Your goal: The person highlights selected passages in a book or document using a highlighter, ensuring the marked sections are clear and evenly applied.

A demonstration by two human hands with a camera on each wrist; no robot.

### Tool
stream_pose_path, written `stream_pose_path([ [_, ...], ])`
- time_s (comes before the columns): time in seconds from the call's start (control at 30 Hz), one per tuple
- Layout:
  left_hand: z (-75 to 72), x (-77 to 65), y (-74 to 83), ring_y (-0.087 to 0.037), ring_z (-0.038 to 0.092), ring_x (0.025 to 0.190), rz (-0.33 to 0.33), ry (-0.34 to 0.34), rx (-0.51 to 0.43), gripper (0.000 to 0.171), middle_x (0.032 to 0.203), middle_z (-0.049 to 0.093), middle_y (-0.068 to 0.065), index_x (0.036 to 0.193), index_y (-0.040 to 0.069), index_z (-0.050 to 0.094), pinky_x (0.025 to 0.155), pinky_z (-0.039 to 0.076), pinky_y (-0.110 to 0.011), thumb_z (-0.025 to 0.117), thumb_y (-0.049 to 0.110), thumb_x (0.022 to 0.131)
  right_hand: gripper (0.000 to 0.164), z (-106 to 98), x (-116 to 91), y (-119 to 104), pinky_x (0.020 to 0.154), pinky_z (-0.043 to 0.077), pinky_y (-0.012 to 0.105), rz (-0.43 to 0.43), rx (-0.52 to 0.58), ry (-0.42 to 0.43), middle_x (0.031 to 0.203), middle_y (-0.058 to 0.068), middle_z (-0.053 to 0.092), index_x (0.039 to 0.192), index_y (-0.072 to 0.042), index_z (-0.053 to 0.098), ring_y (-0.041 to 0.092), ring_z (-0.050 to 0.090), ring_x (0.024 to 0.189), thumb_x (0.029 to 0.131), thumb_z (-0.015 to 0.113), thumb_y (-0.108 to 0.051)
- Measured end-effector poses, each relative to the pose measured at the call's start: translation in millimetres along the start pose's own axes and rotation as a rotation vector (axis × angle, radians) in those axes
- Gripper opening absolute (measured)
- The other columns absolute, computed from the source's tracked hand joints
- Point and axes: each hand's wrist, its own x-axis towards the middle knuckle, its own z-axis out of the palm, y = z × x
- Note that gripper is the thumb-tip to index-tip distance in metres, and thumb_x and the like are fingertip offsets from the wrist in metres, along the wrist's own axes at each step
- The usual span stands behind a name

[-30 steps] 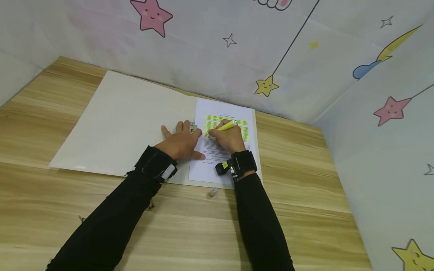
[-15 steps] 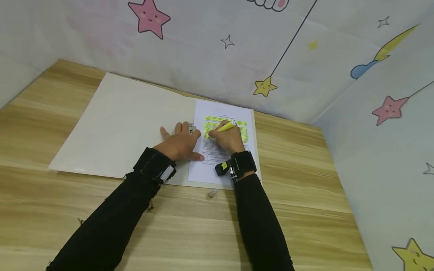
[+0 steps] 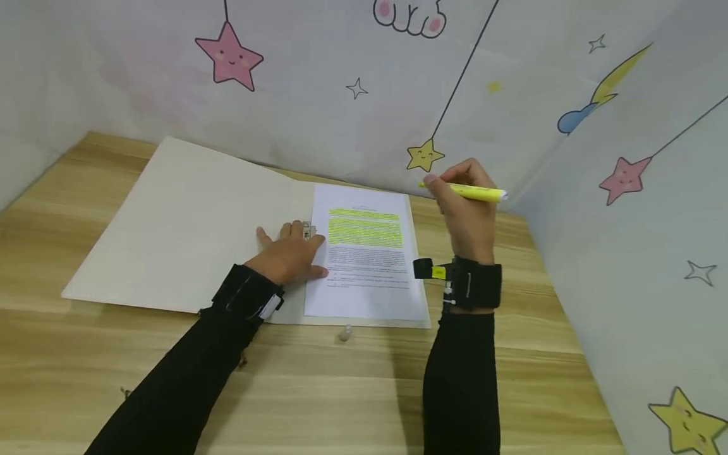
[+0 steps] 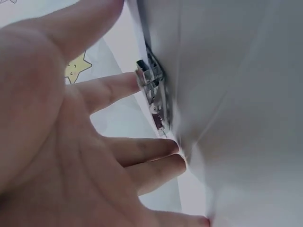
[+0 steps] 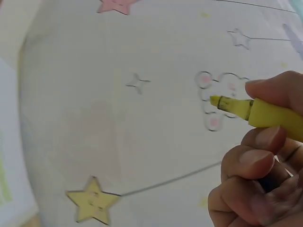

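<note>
My right hand (image 3: pixel 471 221) pinches a yellow highlighter (image 3: pixel 480 193) in the air, to the right of the printed sheet (image 3: pixel 364 304). Its bare chisel tip points left in the head view; in the right wrist view the highlighter (image 5: pixel 277 118) sits between thumb and fingers. Yellow marking covers the upper lines of the sheet, which lies in an opened white folder (image 3: pixel 159 221). With fingers spread, my left hand (image 3: pixel 287 258) rests on the folder beside the sheet's left edge. A metal clip (image 3: pixel 308 230) shows at its fingertips, and this clip (image 4: pixel 150 78) also appears in the left wrist view.
A small translucent grey cap (image 3: pixel 345 333) lies on the wooden table (image 3: pixel 352 404), just in front of the folder. Pale walls (image 3: pixel 318 126) printed with stars stand behind the table and along its right side.
My right hand has lifted the highlighter off the sheet and moved it right and upward, uncovering the marked lines. My left hand stays on the folder. The head view has shifted slightly.
</note>
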Motion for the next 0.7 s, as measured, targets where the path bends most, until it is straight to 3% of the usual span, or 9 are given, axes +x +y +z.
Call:
stream_pose_path([
  [0.13,-2.7,-10.5,4.0,-0.051,0.03,0.137,0.034,0.054,0.041,0.067,0.147,0.035,-0.035,0.142,0.008,0.052,0.105,0.01,-0.085,0.076,0.039,0.087,0.025,-18.2,-13.0,-40.8,0.047,0.042,0.015,-0.135,-0.001,0.045,0.067,0.002,0.063,0.071,-0.004,0.06,0.011,0.05,0.053,0.08,0.074,0.014],
  [0.23,-16.1,-28.0,18.5,-0.044,0.052,0.116,0.097,0.088,0.08,0.057,0.128,0.053,-0.031,0.128,0.0,0.06,0.102,0.038,-0.072,0.075,0.038,0.088,0.02,-25.7,-20.5,-59.5,0.049,0.042,0.016,-0.206,0.014,0.065,0.067,0.003,0.065,0.072,0.001,0.062,0.012,0.054,0.055,0.077,0.076,0.015],
  [0.3,-30.9,-45.1,33.9,-0.034,0.06,0.094,0.147,0.081,0.089,0.051,0.107,0.062,-0.023,0.118,-0.003,0.062,0.087,0.055,-0.055,0.074,0.038,0.089,0.017,-27.8,-22.5,-66.5,0.049,0.042,0.016,-0.242,0.015,0.071,0.068,0.004,0.067,0.073,0.006,0.063,0.012,0.055,0.057,0.075,0.077,0.015],
  [0.33,-37.1,-53.6,41.7,-0.029,0.061,0.084,0.175,0.07,0.095,0.049,0.098,0.063,-0.019,0.113,-0.003,0.062,0.076,0.058,-0.047,0.074,0.038,0.09,0.016,-28.2,-22.7,-68.6,0.049,0.042,0.016,-0.258,0.009,0.07,0.067,0.004,0.067,0.073,0.008,0.063,0.012,0.055,0.056,0.075,0.078,0.015],
  [0.4,-45.1,-68.5,57.2,-0.022,0.061,0.071,0.223,0.043,0.103,0.044,0.083,0.063,-0.013,0.103,-0.004,0.062,0.062,0.058,-0.038,0.074,0.037,0.09,0.016,-28.1,-22.7,-70.8,0.049,0.041,0.015,-0.273,0.001,0.067,0.066,0.003,0.066,0.073,0.011,0.063,0.012,0.054,0.055,0.074,0.078,0.015],
  [0.47,-44.4,-78.3,70.5,-0.019,0.059,0.066,0.257,0.01,0.115,0.042,0.075,0.063,-0.009,0.095,-0.002,0.063,0.059,0.058,-0.037,0.076,0.037,0.088,0.015,-27.7,-22.8,-71.3,0.049,0.04,0.015,-0.273,-0.017,0.068,0.066,0.002,0.065,0.072,0.012,0.064,0.011,0.051,0.054,0.074,0.079,0.016],
  [0.7,-22.4,-83.5,93.8,-0.017,0.057,0.062,0.307,-0.071,0.174,0.032,0.069,0.06,-0.003,0.08,0.003,0.064,0.061,0.058,-0.036,0.083,0.029,0.082,0.016,-29.2,-27.0,-73.3,0.049,0.037,0.015,-0.234,-0.092,0.126,0.066,0.0,0.063,0.071,0.007,0.064,0.011,0.047,0.055,0.076,0.078,0.013],
])
